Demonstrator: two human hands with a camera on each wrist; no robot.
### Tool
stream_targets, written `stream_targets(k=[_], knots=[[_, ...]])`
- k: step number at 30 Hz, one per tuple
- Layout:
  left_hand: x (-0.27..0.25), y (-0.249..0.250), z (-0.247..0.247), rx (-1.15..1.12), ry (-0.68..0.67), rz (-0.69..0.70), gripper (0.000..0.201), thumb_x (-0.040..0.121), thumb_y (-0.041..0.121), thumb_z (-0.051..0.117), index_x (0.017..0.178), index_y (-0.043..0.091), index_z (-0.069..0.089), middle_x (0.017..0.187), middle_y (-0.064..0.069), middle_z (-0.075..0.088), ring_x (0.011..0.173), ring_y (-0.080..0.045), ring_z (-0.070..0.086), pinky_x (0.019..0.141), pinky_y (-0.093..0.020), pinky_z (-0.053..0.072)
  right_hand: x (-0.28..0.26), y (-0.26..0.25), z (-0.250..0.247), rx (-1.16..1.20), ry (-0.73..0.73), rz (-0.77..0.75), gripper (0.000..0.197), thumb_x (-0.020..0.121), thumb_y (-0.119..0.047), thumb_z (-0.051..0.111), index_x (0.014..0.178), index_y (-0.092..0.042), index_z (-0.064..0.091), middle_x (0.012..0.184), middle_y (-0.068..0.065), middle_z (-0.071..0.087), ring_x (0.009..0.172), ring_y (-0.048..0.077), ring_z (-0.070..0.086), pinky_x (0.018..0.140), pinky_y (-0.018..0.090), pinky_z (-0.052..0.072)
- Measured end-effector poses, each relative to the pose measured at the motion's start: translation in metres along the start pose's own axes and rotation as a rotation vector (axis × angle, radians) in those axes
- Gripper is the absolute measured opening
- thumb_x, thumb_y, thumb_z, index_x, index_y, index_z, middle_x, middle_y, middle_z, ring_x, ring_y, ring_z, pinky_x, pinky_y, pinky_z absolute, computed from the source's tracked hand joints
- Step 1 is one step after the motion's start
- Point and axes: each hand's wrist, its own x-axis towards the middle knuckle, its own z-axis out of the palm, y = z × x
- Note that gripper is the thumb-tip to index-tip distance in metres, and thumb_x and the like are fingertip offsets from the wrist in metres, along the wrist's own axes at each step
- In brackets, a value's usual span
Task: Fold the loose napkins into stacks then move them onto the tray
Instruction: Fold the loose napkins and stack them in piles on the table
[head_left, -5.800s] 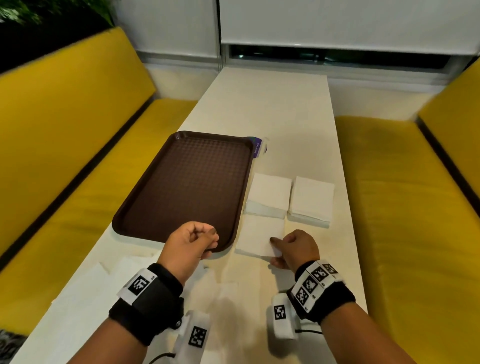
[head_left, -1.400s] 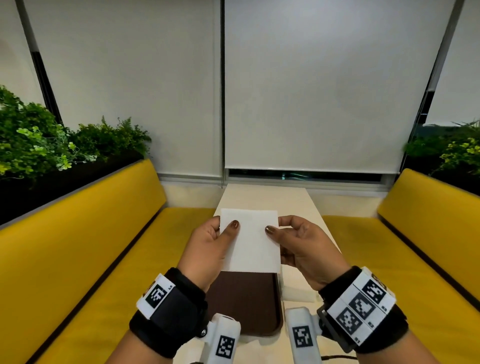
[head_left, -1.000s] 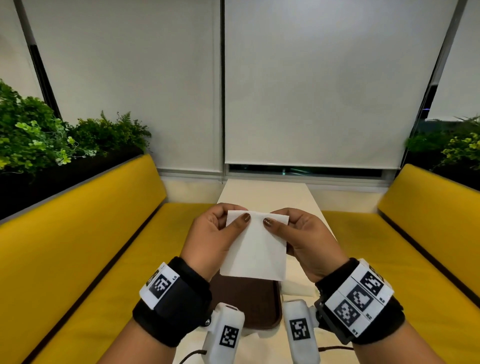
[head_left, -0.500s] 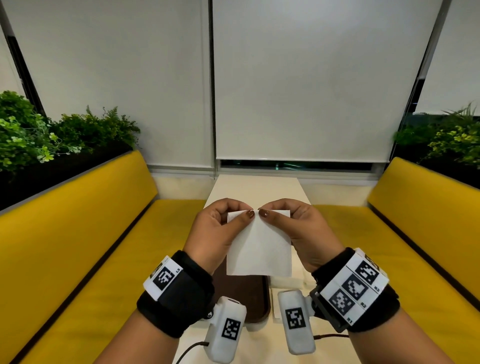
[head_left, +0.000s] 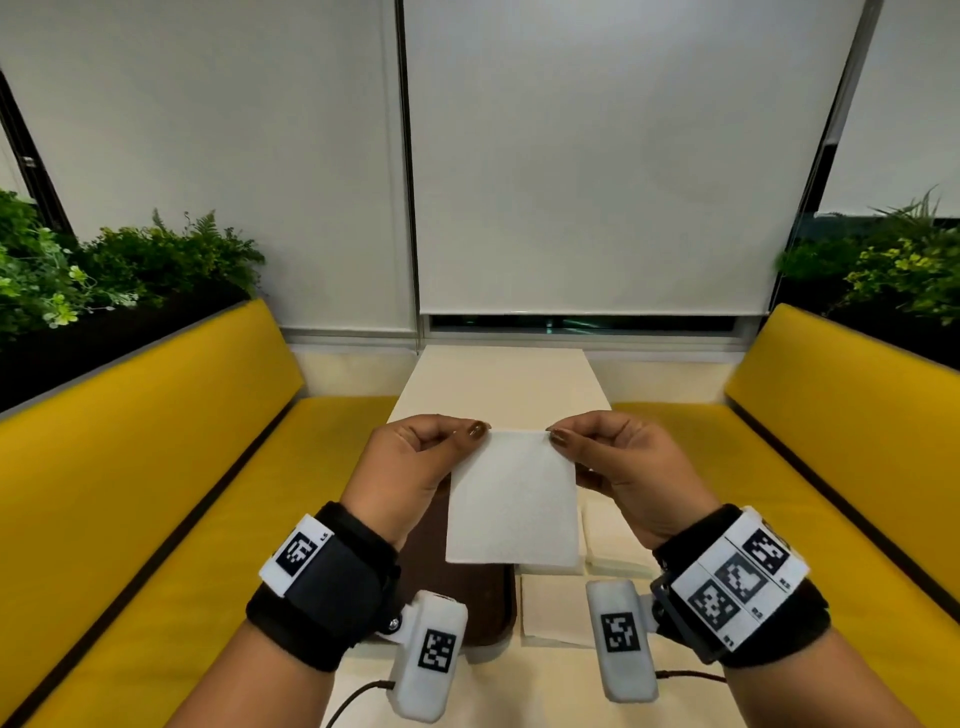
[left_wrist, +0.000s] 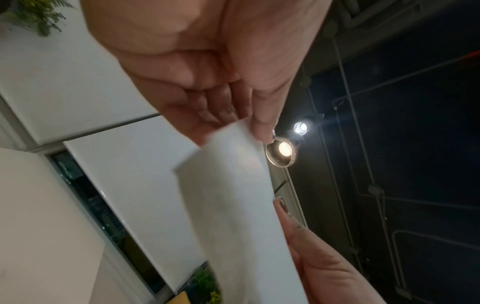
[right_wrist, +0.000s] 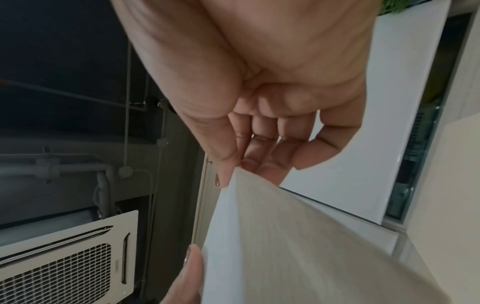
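Note:
I hold one white napkin (head_left: 511, 501) up in the air above the table, hanging flat from its top edge. My left hand (head_left: 415, 467) pinches its top left corner and my right hand (head_left: 618, 467) pinches its top right corner. In the left wrist view the napkin (left_wrist: 233, 216) runs down from my left hand (left_wrist: 249, 125) between thumb and fingers. In the right wrist view the napkin (right_wrist: 285, 246) hangs from my right hand (right_wrist: 236, 166). The brown tray (head_left: 467, 597) lies below, mostly hidden by the napkin. Folded napkin stacks (head_left: 608, 535) sit to the tray's right.
A long cream table (head_left: 498, 384) runs away from me between two yellow benches (head_left: 156, 467). A folded napkin (head_left: 550, 608) lies near the tray's right edge. Planters with green plants (head_left: 104, 275) stand behind both bench backs. Window blinds close off the far end.
My hands have slid apart along the napkin's top edge, from pinching near its middle to pinching its two corners. Earlier the napkins lay on the table and my view pointed down.

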Motion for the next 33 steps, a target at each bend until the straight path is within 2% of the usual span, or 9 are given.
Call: stream_targets(k=[3, 6, 10, 13, 17, 23, 26, 29, 33], knots=[[0.005, -0.007, 0.010, 0.008, 0.050, 0.008, 0.027, 0.070, 0.027, 0.072, 0.089, 0.008, 0.075, 0.087, -0.008, 0.075, 0.077, -0.018, 0.069, 0.068, -0.030, 0.057, -0.003, 0.011, -0.010, 0.047, -0.087, 0.083, 0.023, 0.074, -0.022, 0.071, 0.093, -0.009, 0.066, 0.091, 0.009, 0.073, 0.086, 0.024, 0.067, 0.076, 0.038, 0.056], [0.013, -0.015, 0.016, 0.002, 0.101, 0.003, 0.023, 0.073, 0.028, 0.072, 0.088, 0.011, 0.075, 0.090, -0.008, 0.075, 0.080, -0.020, 0.069, 0.075, -0.037, 0.056, -0.005, 0.029, -0.021, 0.022, -0.145, 0.200, 0.033, 0.074, -0.022, 0.072, 0.102, -0.007, 0.065, 0.094, 0.012, 0.073, 0.081, 0.023, 0.068, 0.067, 0.033, 0.056], [0.026, -0.036, 0.021, 0.007, 0.154, -0.060, 0.010, 0.084, 0.019, 0.070, 0.089, 0.011, 0.073, 0.090, -0.007, 0.074, 0.082, -0.020, 0.067, 0.075, -0.036, 0.056, -0.004, 0.048, -0.036, 0.030, -0.061, 0.242, 0.004, 0.085, -0.005, 0.067, 0.083, -0.008, 0.069, 0.076, 0.014, 0.070, 0.061, 0.021, 0.065, 0.051, 0.022, 0.049], [0.032, -0.055, 0.029, 0.020, 0.122, -0.141, 0.014, 0.086, 0.018, 0.068, 0.096, 0.008, 0.070, 0.090, -0.004, 0.074, 0.083, -0.018, 0.067, 0.072, -0.030, 0.055, 0.000, 0.062, -0.047, 0.057, 0.010, 0.268, 0.008, 0.087, 0.000, 0.065, 0.083, -0.006, 0.068, 0.075, 0.014, 0.070, 0.059, 0.021, 0.067, 0.051, 0.022, 0.050], [0.030, -0.088, 0.035, 0.124, 0.002, -0.352, 0.034, 0.083, 0.014, 0.074, 0.113, 0.011, 0.057, 0.103, -0.011, 0.073, 0.091, -0.021, 0.071, 0.070, -0.033, 0.058, 0.001, 0.086, -0.064, 0.116, 0.106, 0.351, 0.008, 0.087, 0.001, 0.064, 0.083, -0.005, 0.063, 0.065, 0.005, 0.067, 0.058, 0.021, 0.066, 0.053, 0.024, 0.050], [0.024, -0.151, 0.035, 0.378, 0.055, -0.422, 0.031, 0.085, 0.003, 0.071, 0.106, 0.012, 0.050, 0.086, -0.008, 0.064, 0.081, -0.019, 0.067, 0.057, -0.022, 0.053, -0.001, 0.137, -0.089, 0.001, 0.222, 0.518, 0.009, 0.088, -0.001, 0.068, 0.094, -0.002, 0.061, 0.075, 0.015, 0.064, 0.055, 0.021, 0.064, 0.055, 0.027, 0.049], [0.022, -0.187, 0.037, 0.499, 0.059, -0.437, 0.028, 0.084, 0.003, 0.071, 0.092, 0.013, 0.047, 0.080, -0.008, 0.055, 0.073, -0.021, 0.060, 0.057, -0.026, 0.055, 0.000, 0.162, -0.096, -0.135, 0.241, 0.567, 0.015, 0.087, 0.000, 0.068, 0.093, -0.004, 0.055, 0.073, 0.015, 0.065, 0.052, 0.022, 0.061, 0.053, 0.028, 0.045], [0.021, -0.217, 0.038, 0.674, 0.033, -0.446, 0.019, 0.084, 0.009, 0.073, 0.084, 0.018, 0.055, 0.076, -0.003, 0.055, 0.066, -0.017, 0.056, 0.065, -0.034, 0.057, 0.001, 0.186, -0.101, -0.318, 0.220, 0.576, 0.013, 0.086, -0.003, 0.068, 0.090, -0.005, 0.056, 0.072, 0.013, 0.066, 0.052, 0.022, 0.063, 0.050, 0.027, 0.044], [0.019, -0.240, 0.041, 0.870, -0.029, -0.450, 0.016, 0.084, 0.015, 0.072, 0.082, 0.024, 0.058, 0.083, 0.002, 0.061, 0.069, -0.013, 0.057, 0.065, -0.019, 0.047, 0.000, 0.209, -0.109, -0.548, 0.148, 0.572, 0.008, 0.087, -0.011, 0.068, 0.083, -0.010, 0.061, 0.070, 0.009, 0.070, 0.053, 0.017, 0.067, 0.055, 0.027, 0.047]])
